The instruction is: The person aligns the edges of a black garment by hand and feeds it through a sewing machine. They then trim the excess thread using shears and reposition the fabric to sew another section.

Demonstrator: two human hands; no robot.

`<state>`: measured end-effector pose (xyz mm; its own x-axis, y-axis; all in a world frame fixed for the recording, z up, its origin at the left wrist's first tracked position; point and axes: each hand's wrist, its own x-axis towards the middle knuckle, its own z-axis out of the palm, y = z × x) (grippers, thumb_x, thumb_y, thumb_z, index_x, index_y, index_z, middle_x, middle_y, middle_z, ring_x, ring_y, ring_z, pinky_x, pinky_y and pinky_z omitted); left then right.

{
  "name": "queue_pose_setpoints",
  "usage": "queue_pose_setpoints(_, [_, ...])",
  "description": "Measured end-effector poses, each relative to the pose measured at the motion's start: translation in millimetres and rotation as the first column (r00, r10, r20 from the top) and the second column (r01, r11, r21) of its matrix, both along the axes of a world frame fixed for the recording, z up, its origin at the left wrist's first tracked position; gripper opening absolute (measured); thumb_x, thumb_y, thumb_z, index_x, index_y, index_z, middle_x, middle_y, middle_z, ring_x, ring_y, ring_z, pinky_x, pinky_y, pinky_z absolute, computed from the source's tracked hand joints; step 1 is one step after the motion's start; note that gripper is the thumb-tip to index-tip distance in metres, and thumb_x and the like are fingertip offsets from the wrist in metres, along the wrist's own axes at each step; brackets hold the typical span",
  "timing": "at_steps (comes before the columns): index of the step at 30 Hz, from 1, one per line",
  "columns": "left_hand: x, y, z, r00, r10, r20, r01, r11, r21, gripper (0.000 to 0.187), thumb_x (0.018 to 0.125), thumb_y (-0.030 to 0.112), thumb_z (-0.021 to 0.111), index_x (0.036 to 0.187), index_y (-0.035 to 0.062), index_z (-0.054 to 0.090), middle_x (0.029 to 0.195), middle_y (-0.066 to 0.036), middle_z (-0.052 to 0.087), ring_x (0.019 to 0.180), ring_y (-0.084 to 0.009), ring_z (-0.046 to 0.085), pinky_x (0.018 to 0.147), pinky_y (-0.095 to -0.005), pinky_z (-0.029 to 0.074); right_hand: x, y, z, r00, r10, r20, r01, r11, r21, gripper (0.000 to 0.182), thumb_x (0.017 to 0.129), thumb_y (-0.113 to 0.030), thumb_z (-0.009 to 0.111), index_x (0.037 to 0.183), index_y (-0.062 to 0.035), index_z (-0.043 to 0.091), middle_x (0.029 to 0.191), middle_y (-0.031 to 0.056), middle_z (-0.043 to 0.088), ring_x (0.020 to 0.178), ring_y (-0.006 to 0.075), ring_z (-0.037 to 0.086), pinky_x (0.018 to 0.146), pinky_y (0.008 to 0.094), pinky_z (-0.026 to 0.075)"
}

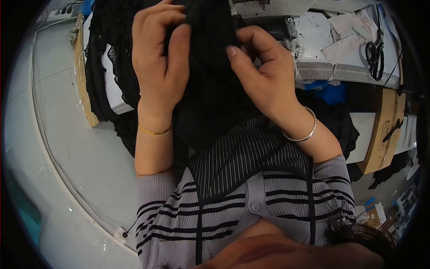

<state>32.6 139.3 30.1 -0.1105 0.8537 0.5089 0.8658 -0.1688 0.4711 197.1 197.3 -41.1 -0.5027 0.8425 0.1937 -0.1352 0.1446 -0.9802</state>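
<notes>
Black cloth [204, 89] runs down the middle of the view and spreads over the lap. My left hand [159, 54] is over its left part, with the fingers bent and the thumb apart from them; nothing shows between them. At the cloth's right edge, my right hand [266, 69] has its thumb and curled index finger on the dark fabric. The other fingers of that hand are bent and partly hidden.
At the upper right are a machine bed [313, 40] with a ruler strip [354, 73], pale fabric scraps [349, 33] and black scissors [375, 58]. Blue material [331, 93] lies below it, beside a cardboard box [383, 130]. More black ruffled cloth [96, 85] hangs at the left.
</notes>
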Motion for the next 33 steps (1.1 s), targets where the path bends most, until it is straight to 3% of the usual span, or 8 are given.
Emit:
queue_pose_setpoints(3, [-2, -33, -45, 0.939, 0.087, 0.334, -0.171, 0.958, 0.231, 0.030, 0.101, 0.017, 0.064, 0.123, -0.0024, 0.058, 0.125, -0.012, 0.067, 0.119, -0.0215, 0.061, 0.108, -0.0366, 0.042, -5, 13, -12, 0.999, -0.019, -0.040, 0.023, 0.992, 0.121, 0.018, 0.090, -0.008, 0.070, 0.105, 0.0006, 0.067, 0.079, 0.0021, 0.063, 0.066, 0.0079, 0.055, 0.062, 0.0242, 0.046])
queue_pose_setpoints(5, [7, -62, -53, 0.641, 0.372, 0.672, -0.195, 0.925, -0.326, 0.026, 0.104, 0.020, 0.063, 0.117, -0.0025, 0.062, 0.111, -0.002, 0.069, 0.104, -0.0106, 0.062, 0.095, -0.0276, 0.047, -3, 7, -9, 1.000, 0.027, -0.014, -0.025, 0.985, 0.170, 0.018, 0.092, -0.011, 0.071, 0.105, 0.0009, 0.068, 0.083, 0.0011, 0.065, 0.070, 0.0068, 0.056, 0.064, 0.0240, 0.047])
queue_pose_setpoints(7, [-40, -97, -45, 0.537, 0.394, 0.746, -0.128, 0.912, -0.390, 0.020, 0.104, 0.015, 0.062, 0.111, -0.0029, 0.066, 0.095, 0.005, 0.067, 0.087, -0.0021, 0.058, 0.078, -0.0191, 0.044, -6, -11, 6, 0.832, 0.362, -0.422, -0.528, 0.751, -0.397, 0.024, 0.096, -0.022, 0.072, 0.101, 0.0008, 0.068, 0.085, -0.0017, 0.067, 0.075, 0.0045, 0.057, 0.067, 0.0234, 0.047])
queue_pose_setpoints(10, [-78, -66, 39, 0.875, 0.319, 0.365, -0.226, 0.934, -0.276, 0.010, 0.102, 0.009, 0.064, 0.102, 0.0000, 0.069, 0.083, 0.006, 0.066, 0.075, -0.0027, 0.057, 0.066, -0.0206, 0.043, 5, -52, 5, 0.597, 0.682, -0.422, -0.802, 0.497, -0.331, 0.039, 0.098, -0.036, 0.072, 0.087, 0.0013, 0.066, 0.075, -0.0024, 0.061, 0.071, 0.0054, 0.054, 0.065, 0.0233, 0.046])
queue_pose_setpoints(12, [-95, -34, 57, 0.916, 0.221, -0.336, -0.211, 0.975, 0.066, 0.008, 0.098, 0.006, 0.066, 0.102, 0.0008, 0.069, 0.083, 0.000, 0.068, 0.073, -0.0102, 0.062, 0.067, -0.0250, 0.048, 3, -51, 5, 0.215, 0.974, -0.074, -0.917, 0.174, -0.360, 0.051, 0.097, -0.043, 0.071, 0.077, 0.0028, 0.061, 0.068, 0.0016, 0.053, 0.066, 0.0088, 0.051, 0.063, 0.0253, 0.046])
queue_pose_setpoints(15, [-50, -23, 50, 0.630, 0.404, -0.664, -0.303, 0.914, 0.268, 0.017, 0.097, 0.005, 0.068, 0.113, -0.0008, 0.070, 0.107, -0.004, 0.073, 0.097, -0.0121, 0.067, 0.087, -0.0277, 0.053, 13, -76, -9, 0.369, 0.911, 0.184, -0.886, 0.405, -0.227, 0.056, 0.093, -0.046, 0.071, 0.073, 0.0045, 0.056, 0.072, 0.0155, 0.056, 0.071, 0.0253, 0.060, 0.066, 0.0383, 0.051])
queue_pose_setpoints(19, [6, -61, -26, 0.993, 0.114, 0.027, -0.115, 0.992, 0.058, 0.052, 0.079, 0.016, 0.085, 0.124, 0.0034, 0.062, 0.126, -0.014, 0.060, 0.116, -0.0295, 0.060, 0.092, -0.0361, 0.051, 35, -67, -20, 0.644, 0.711, 0.282, -0.716, 0.690, -0.106, 0.050, 0.090, -0.040, 0.073, 0.095, 0.0078, 0.060, 0.088, 0.0241, 0.064, 0.084, 0.0397, 0.066, 0.073, 0.0475, 0.053])
queue_pose_setpoints(33, [20, -70, -85, 0.972, 0.221, 0.079, -0.222, 0.975, 0.009, 0.011, 0.085, 0.001, 0.075, 0.093, 0.0027, 0.067, 0.099, -0.010, 0.066, 0.090, -0.0211, 0.065, 0.081, -0.0299, 0.051, 28, -10, -14, 0.986, -0.147, 0.082, 0.121, 0.959, 0.257, 0.020, 0.100, -0.011, 0.064, 0.116, 0.0004, 0.064, 0.105, 0.0064, 0.069, 0.089, 0.0122, 0.066, 0.079, 0.0255, 0.053])
